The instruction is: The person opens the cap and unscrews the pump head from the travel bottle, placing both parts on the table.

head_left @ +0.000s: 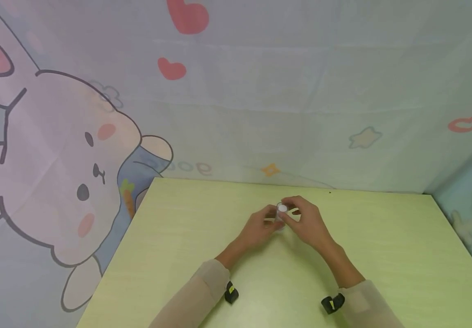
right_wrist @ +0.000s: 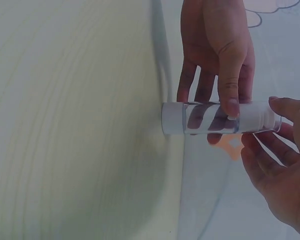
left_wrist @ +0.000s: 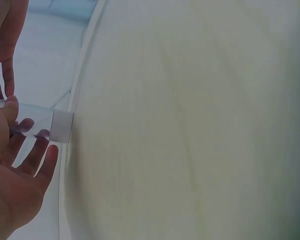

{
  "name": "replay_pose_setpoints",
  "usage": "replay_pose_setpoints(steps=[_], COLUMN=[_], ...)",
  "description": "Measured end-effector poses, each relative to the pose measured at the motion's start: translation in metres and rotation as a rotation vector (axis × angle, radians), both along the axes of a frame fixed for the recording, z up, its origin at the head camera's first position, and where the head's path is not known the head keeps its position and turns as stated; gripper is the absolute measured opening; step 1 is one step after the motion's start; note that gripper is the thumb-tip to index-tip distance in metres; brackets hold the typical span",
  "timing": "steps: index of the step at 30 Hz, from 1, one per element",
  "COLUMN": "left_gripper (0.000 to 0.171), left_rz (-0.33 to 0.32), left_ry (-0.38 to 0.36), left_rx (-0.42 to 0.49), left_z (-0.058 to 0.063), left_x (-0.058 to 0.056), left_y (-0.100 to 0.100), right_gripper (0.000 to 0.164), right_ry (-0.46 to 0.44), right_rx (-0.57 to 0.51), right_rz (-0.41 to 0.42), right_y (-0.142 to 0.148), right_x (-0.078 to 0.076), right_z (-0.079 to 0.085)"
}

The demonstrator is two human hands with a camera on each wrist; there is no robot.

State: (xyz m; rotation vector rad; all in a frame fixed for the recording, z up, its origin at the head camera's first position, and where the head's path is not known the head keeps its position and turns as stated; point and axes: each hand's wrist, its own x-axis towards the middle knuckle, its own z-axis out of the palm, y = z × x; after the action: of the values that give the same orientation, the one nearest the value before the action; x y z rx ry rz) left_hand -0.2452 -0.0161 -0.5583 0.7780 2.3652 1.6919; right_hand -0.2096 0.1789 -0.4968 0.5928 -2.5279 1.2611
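A small clear bottle [head_left: 282, 208] with a white top is held between both hands above the table, roughly upright. In the right wrist view its clear body [right_wrist: 199, 119] shows a white base [right_wrist: 173, 118] and a white part under a clear cap at the other end. My left hand [head_left: 257, 228] grips the body between thumb and fingers. With thumb and fingertips, my right hand [head_left: 306, 223] pinches the clear cap end. The left wrist view shows the white base [left_wrist: 61, 126] past the left fingers. Whether the base touches the table cannot be told.
A pale yellow-green table [head_left: 170, 255] lies under the hands. Behind it hangs a cloth backdrop [head_left: 260, 91] printed with a rabbit, hearts and stars. A small dark speck [head_left: 330, 192] is near the table's back edge.
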Motion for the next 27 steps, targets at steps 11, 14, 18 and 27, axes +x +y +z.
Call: replay_pose_setpoints(steps=[11,14,18,27], left_gripper=[0.031,0.032,0.032,0.031], left_rz=[-0.071,-0.063,-0.076,-0.093], left_ry=[-0.011,-0.029,-0.055,-0.150], left_rx=[0.000,-0.015,-0.022,0.022], left_z=[0.0025,0.0022,0.0011,0.0001], left_x=[-0.0010,-0.0013,-0.0027,-0.0047], left_y=[-0.0012,-0.0029,-0.0044,-0.0044], right_gripper=[0.033,0.032,0.031,0.031], right_ry=[-0.024,-0.013,-0.017,-0.063], right_rx=[0.019,0.027,0.026,-0.017], right_rz=[0.009,0.013,0.011,-0.003], right_y=[0.0003,-0.0001,-0.0006,-0.0037], right_x=[-0.0011,-0.0025,-0.0027,-0.0015], right_z=[-0.0009,-0.0010,-0.0007,-0.0002])
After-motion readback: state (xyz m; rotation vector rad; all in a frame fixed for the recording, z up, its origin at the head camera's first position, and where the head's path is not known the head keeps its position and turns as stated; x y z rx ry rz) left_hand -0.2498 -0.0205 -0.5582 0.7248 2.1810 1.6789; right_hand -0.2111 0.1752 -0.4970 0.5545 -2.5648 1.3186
